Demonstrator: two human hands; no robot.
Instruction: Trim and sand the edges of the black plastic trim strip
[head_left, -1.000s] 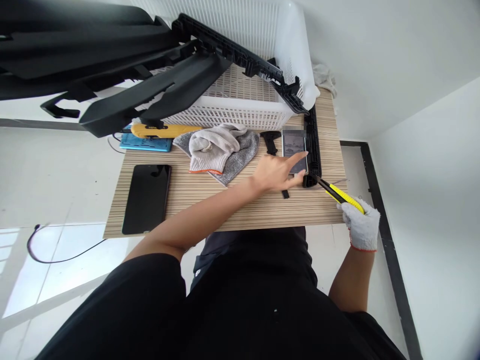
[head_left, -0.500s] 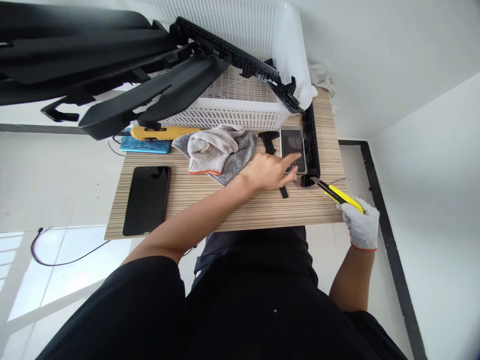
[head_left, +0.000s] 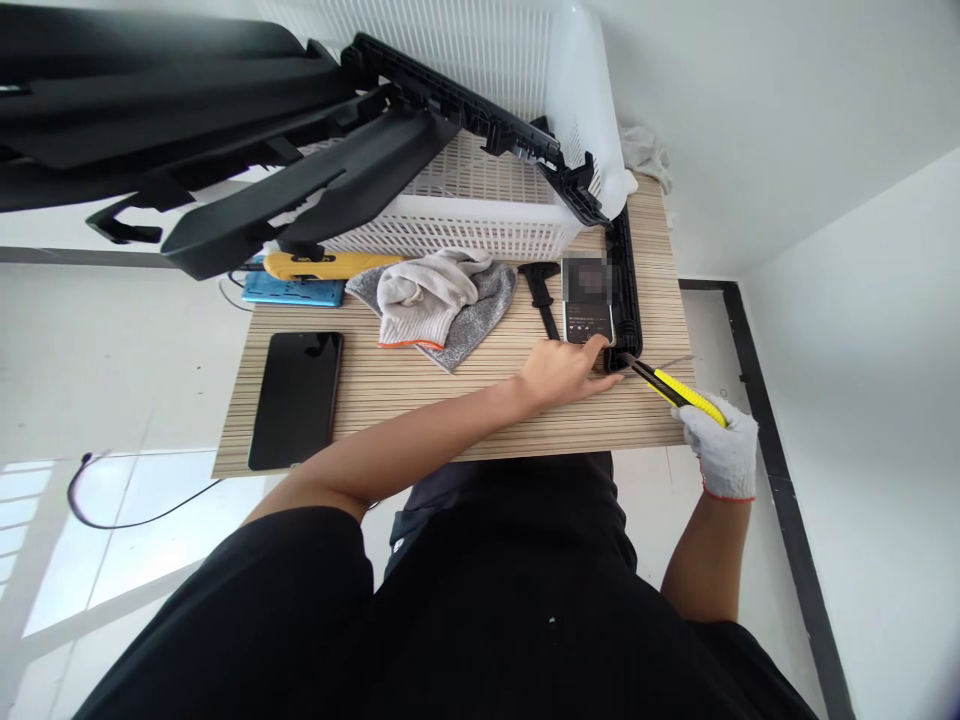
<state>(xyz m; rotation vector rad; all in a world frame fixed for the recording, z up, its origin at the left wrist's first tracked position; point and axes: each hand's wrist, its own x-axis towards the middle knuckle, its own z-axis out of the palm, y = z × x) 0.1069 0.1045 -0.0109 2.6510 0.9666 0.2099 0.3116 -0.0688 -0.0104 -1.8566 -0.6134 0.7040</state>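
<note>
My bare left hand [head_left: 564, 372] lies low over the wooden table, with a finger reaching to the bottom edge of a smartphone [head_left: 589, 325] whose screen is lit. Its thumb and that finger are apart, and nothing is in its grasp. My right hand [head_left: 721, 440], in a white knit glove, grips a yellow and black utility knife [head_left: 688, 397] at the table's right edge. The knife's blade points left, by the near end of a long black plastic trim piece [head_left: 624, 290]. A black hammer-shaped piece [head_left: 540, 285] lies left of the smartphone; my left hand hides its lower end.
A white plastic basket [head_left: 465, 212] stands at the back, with large black plastic panels [head_left: 225, 110] jutting out leftward. On the table [head_left: 420, 420] are a dark tablet-like device [head_left: 296, 400], a crumpled glove [head_left: 427, 290] on grey cloth, a yellow tool [head_left: 330, 265] and a blue box [head_left: 292, 288].
My left hand has drawn back toward me from the middle of the smartphone's screen to its bottom edge. The right hand with the utility knife has stayed nearly still.
</note>
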